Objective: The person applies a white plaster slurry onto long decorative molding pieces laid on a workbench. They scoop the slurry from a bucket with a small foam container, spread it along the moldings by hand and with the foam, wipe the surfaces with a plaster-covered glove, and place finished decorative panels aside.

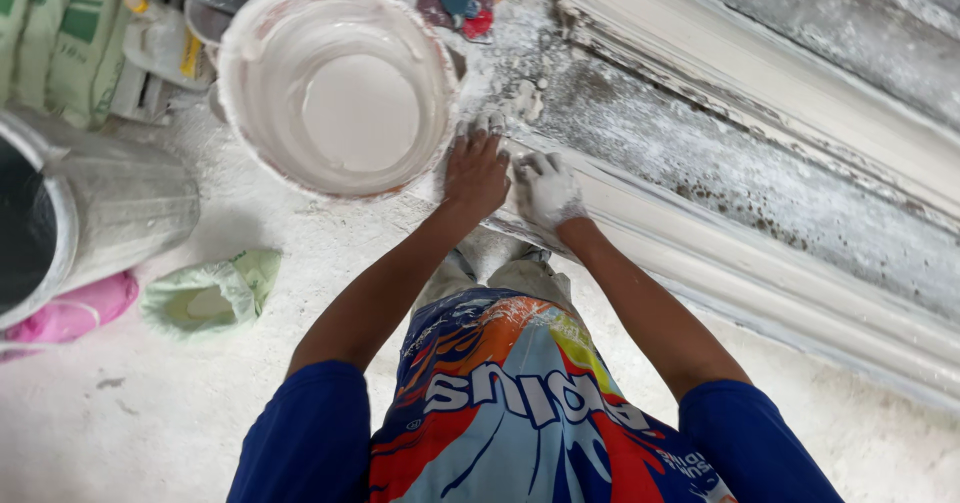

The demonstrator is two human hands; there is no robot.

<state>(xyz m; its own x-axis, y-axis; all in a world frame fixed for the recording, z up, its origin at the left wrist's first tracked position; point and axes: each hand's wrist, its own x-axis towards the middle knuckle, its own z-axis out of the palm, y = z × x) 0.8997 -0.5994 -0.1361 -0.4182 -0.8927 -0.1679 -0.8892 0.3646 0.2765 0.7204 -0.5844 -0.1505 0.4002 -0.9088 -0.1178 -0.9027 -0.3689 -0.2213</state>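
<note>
Plaster-caked hands (510, 178), ridged white moulding (700, 253), round bucket (335, 83)

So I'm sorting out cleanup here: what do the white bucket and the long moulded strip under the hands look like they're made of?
The white bucket looks like plastic: thin smooth wall, rolled rim, smeared with whitish paste. The long moulded strip looks like cast plaster, though cement is possible: matte white, stepped profile, powdery dust around it. The left hand and the right hand rest on its end, the right one coated white.
</note>
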